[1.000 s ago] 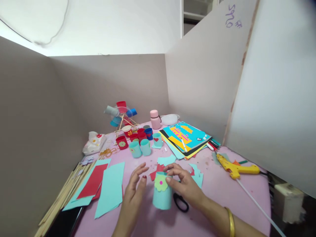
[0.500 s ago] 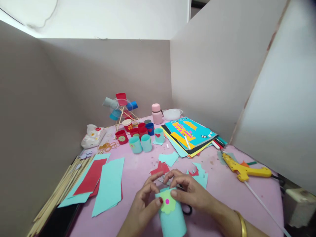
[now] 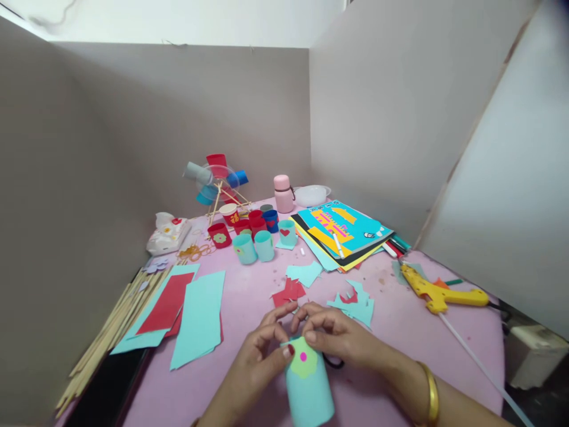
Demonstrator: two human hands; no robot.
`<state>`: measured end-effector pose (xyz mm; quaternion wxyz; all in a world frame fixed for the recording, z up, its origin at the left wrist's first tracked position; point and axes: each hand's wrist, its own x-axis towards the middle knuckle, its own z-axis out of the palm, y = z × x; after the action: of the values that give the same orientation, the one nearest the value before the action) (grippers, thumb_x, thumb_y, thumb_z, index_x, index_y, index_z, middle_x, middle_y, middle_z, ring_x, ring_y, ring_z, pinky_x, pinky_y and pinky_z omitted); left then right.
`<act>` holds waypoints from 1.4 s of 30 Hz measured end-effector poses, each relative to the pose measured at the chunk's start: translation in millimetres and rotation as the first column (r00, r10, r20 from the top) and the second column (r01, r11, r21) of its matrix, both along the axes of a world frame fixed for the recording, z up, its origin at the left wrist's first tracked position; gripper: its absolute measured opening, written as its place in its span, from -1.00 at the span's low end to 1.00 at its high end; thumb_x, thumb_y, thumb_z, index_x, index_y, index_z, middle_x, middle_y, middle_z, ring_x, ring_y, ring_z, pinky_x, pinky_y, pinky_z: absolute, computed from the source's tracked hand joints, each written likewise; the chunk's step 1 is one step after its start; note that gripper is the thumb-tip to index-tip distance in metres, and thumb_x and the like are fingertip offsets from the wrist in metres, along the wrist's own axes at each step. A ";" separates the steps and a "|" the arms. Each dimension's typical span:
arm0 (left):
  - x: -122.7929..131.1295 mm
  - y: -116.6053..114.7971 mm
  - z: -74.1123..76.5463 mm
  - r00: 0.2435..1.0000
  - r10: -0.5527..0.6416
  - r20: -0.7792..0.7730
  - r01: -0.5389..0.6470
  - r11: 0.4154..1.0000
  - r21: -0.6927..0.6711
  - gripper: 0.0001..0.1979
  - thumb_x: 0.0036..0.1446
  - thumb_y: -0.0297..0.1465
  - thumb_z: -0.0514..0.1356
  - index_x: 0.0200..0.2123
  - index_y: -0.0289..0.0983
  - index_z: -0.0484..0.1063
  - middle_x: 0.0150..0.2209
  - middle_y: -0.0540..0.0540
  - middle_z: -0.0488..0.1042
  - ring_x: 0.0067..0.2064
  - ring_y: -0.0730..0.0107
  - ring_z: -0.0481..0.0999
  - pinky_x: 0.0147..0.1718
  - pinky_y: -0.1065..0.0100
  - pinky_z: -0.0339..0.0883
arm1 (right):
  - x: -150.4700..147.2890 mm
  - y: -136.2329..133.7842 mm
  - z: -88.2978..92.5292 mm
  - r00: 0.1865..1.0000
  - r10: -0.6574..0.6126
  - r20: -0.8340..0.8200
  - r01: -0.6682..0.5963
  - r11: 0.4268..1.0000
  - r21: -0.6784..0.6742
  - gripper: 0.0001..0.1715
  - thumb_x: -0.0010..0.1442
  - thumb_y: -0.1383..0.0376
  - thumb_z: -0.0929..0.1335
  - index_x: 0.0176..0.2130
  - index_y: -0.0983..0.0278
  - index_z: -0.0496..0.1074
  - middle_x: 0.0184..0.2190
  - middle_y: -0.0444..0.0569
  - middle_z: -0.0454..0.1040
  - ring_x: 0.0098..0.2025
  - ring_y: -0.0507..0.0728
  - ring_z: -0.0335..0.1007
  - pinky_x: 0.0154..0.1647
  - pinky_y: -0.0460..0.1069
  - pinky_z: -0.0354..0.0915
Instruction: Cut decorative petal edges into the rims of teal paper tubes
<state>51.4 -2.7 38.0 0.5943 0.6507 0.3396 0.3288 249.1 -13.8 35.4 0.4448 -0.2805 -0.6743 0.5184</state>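
Note:
Close to the table's near edge, a light-blue paper cup [image 3: 309,394] is held between both hands. A green paper flower [image 3: 306,369] with a pink dot in its middle sits on its side near the top rim. My left hand [image 3: 262,362] grips the rim from the left, its thumb by the flower's edge. From the right, my right hand [image 3: 340,338] closes on the rim, thumb on the flower's upper edge. The far fingers of both hands curl behind the rim, partly hidden. Behind the cup, a black loop handle [image 3: 333,361], perhaps of scissors, shows in part.
Red scraps [image 3: 290,290] and light-blue scraps [image 3: 355,305] lie beyond the hands. Light-blue sheets [image 3: 200,320] are at left, a yellow glue gun [image 3: 438,293] at right. Farther back stand several decorated cups [image 3: 265,246], a paper-cup wheel [image 3: 217,178] and a pink bottle [image 3: 283,194].
The camera view has tilted down slightly, so the background sits higher. Both hands keep their hold on the cup, with only small finger shifts along the flower's top.

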 end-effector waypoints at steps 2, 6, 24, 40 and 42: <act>-0.1 -0.9 0.7 1.000 0.002 0.007 -0.002 1.000 0.004 -0.79 0.08 -0.25 0.23 -0.52 -0.20 0.36 0.21 -0.13 0.26 0.29 0.06 0.10 0.16 0.04 -0.01 | 0.1 1.2 -3.9 1.000 -0.004 -0.001 0.004 1.000 0.014 -0.64 0.17 0.01 0.34 -0.41 0.24 0.48 -0.19 -0.02 0.39 -0.04 0.17 0.32 -0.01 0.09 0.24; 1.0 -2.6 2.9 0.999 -0.002 0.036 0.002 1.000 -0.004 -0.79 0.08 -0.24 0.24 -0.51 -0.20 0.37 0.21 -0.15 0.26 0.28 0.06 0.13 0.15 0.05 0.01 | 0.8 2.7 -8.5 1.000 0.011 0.005 -0.011 0.999 0.039 -0.70 0.14 0.05 0.39 -0.39 0.23 0.49 -0.14 -0.02 0.40 0.01 0.18 0.31 0.03 0.10 0.24; -10.2 -4.6 10.9 0.991 0.040 -0.130 -0.014 0.980 0.197 -0.88 0.09 -0.26 0.23 -0.38 -0.16 0.40 0.15 -0.15 0.34 0.24 0.10 0.21 0.16 0.05 0.07 | -8.2 -3.2 -4.9 0.985 -0.153 0.079 0.137 0.975 0.172 -0.64 0.16 -0.02 0.34 -0.41 0.19 0.48 -0.20 0.00 0.39 -0.05 0.20 0.34 -0.01 0.13 0.26; -79.0 101.2 49.4 0.622 0.687 -0.374 -0.267 0.636 0.724 -0.80 0.15 -0.25 0.16 -0.29 -0.26 0.44 -0.05 -0.19 0.47 0.07 0.09 0.38 0.03 0.01 0.24 | 5.8 14.7 -24.9 0.834 -0.546 0.077 0.539 0.837 0.093 -0.75 0.18 0.08 0.32 -0.31 0.17 0.47 -0.04 0.07 0.39 -0.05 0.26 0.32 -0.18 0.08 0.26; -84.2 121.6 44.6 0.567 0.742 -0.359 -0.294 0.589 0.753 -0.78 0.17 -0.29 0.16 -0.18 -0.30 0.42 -0.06 -0.13 0.47 -0.01 0.18 0.43 -0.04 0.00 0.30 | 5.4 16.1 -24.7 0.814 -0.574 0.092 0.562 0.817 0.128 -0.77 0.18 0.11 0.32 -0.32 0.18 0.48 -0.06 0.07 0.40 -0.06 0.25 0.33 -0.20 0.06 0.27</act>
<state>-32.8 118.9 82.6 0.0567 0.7353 0.5807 0.3449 254.4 2.3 10.7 0.5484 -0.4800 -0.6102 0.3106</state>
